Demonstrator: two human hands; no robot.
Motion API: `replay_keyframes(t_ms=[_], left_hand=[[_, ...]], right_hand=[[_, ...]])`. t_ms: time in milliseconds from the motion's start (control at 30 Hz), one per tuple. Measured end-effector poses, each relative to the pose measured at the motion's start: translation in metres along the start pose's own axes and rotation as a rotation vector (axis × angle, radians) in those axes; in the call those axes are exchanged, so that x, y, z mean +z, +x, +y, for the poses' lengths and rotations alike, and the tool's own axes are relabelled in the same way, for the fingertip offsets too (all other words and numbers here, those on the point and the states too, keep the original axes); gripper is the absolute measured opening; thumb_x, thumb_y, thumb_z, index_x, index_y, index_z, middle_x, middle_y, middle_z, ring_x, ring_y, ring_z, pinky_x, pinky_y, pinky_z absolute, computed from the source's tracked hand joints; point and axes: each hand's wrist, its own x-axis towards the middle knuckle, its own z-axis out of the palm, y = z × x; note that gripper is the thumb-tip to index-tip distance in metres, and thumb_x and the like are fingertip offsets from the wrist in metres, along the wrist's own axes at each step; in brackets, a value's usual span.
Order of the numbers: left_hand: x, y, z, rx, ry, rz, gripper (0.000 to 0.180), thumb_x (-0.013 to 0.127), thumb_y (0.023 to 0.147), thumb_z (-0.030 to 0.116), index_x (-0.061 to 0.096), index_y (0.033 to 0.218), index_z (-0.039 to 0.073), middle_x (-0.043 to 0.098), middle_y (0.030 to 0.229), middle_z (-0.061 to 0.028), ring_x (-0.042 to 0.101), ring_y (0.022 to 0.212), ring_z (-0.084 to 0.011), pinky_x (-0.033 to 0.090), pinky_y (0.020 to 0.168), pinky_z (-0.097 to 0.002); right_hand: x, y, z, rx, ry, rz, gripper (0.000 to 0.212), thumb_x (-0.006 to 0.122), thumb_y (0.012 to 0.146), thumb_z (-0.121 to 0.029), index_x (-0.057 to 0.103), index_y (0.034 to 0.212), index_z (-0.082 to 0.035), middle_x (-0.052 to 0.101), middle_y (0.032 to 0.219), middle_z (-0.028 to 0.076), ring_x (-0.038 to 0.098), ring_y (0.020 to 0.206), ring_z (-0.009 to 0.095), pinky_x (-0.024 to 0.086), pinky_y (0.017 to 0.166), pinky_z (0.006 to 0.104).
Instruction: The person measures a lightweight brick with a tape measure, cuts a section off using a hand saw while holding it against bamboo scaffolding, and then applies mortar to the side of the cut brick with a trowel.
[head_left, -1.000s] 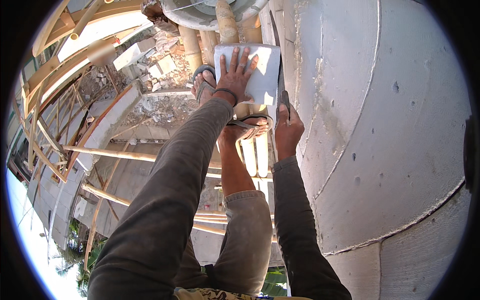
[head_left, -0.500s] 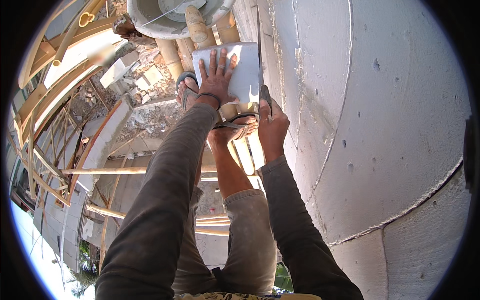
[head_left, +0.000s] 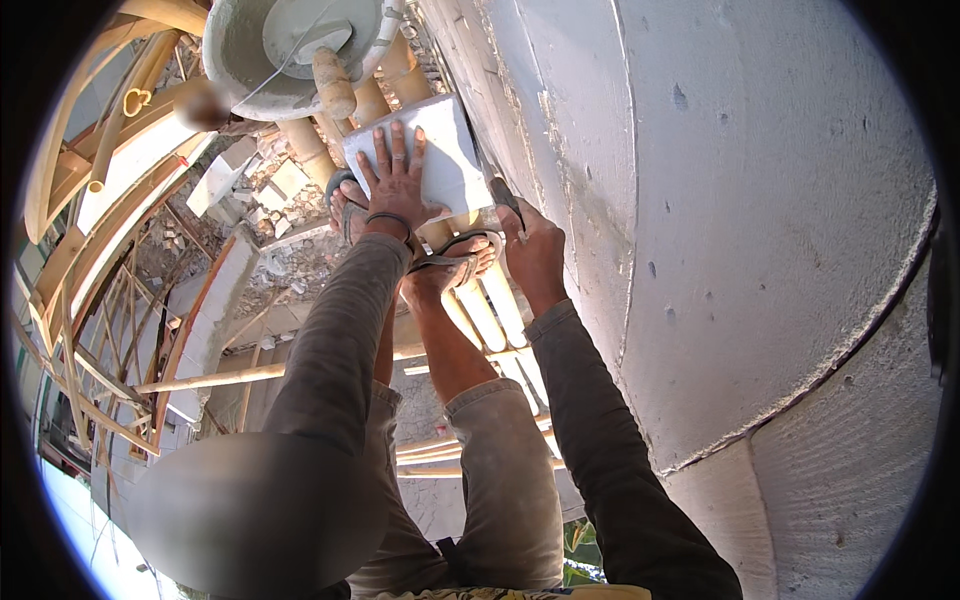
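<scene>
A pale, light-grey building block (head_left: 452,150) lies on bamboo poles at my feet. My left hand (head_left: 398,188) presses flat on top of it, fingers spread, a dark band at the wrist. At the block's right edge, my right hand (head_left: 535,250) is closed round the dark handle of a hand saw (head_left: 507,200). Its thin blade is seen nearly edge-on along that side, so how deep it sits in the block cannot be told. My sandalled feet (head_left: 465,262) stand on the poles, the left one close beside the block.
A grey basin (head_left: 222,60) beyond the block contains a wooden-handled tool (head_left: 333,82). A large grey wall (head_left: 760,250) rises close on my right. Bamboo poles (head_left: 482,312) form the footing. Broken rubble (head_left: 285,180) and timber (head_left: 60,215) lie lower left.
The view has turned, so block, basin and feet appear further left and the block looks tilted. My left hand stays flat on the block; my right keeps its grip on the saw.
</scene>
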Motion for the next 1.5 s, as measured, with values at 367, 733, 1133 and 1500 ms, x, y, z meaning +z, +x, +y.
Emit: replay_keyframes(t_ms=[367, 733, 1133, 1500], left_hand=[[-0.015, -0.011, -0.002, -0.095, 0.108, -0.181, 0.145, 0.087, 0.055, 0.063, 0.004, 0.164, 0.016, -0.01, 0.169, -0.0208, -0.016, 0.153, -0.0454, -0.004, 0.118, -0.0702], [-0.014, -0.011, -0.02, -0.053, 0.08, -0.112, 0.144, 0.088, 0.056, 0.061, 0.004, 0.164, 0.015, -0.01, 0.168, -0.0228, -0.016, 0.153, -0.0467, -0.003, 0.117, -0.0709], [-0.007, -0.014, -0.018, -0.023, 0.033, -0.041, 0.139, 0.087, 0.058, 0.062, 0.009, 0.164, 0.016, -0.003, 0.168, -0.0221, -0.009, 0.154, -0.0467, -0.003, 0.115, -0.0739], [-0.066, 0.102, -0.063, 0.175, -0.084, -0.374, 0.108, 0.09, 0.059, 0.052, 0.045, 0.142, -0.001, 0.056, 0.131, -0.0233, 0.049, 0.128, -0.0418, 0.043, 0.108, -0.0475]], right_hand=[[-0.028, -0.027, -0.013, 0.034, -0.043, -0.072, 0.038, 0.065, 0.098, -0.029, 0.069, 0.115, 0.005, 0.069, 0.092, 0.03, 0.068, 0.086, 0.046, 0.054, 0.073, 0.0469], [-0.016, -0.046, -0.017, -0.006, 0.205, 0.028, 0.033, 0.063, 0.098, -0.029, 0.07, 0.098, 0.004, 0.067, 0.086, 0.03, 0.064, 0.082, 0.05, 0.051, 0.071, 0.0499], [-0.004, -0.02, -0.031, 0.011, 0.119, 0.14, 0.035, 0.063, 0.098, -0.031, 0.071, 0.108, 0.002, 0.069, 0.082, 0.024, 0.07, 0.078, 0.04, 0.053, 0.074, 0.0453], [0.03, -0.027, 0.017, 0.07, 0.207, 0.074, 0.035, 0.06, 0.1, -0.027, 0.068, 0.118, 0.002, 0.071, 0.099, 0.027, 0.07, 0.093, 0.042, 0.053, 0.081, 0.044]])
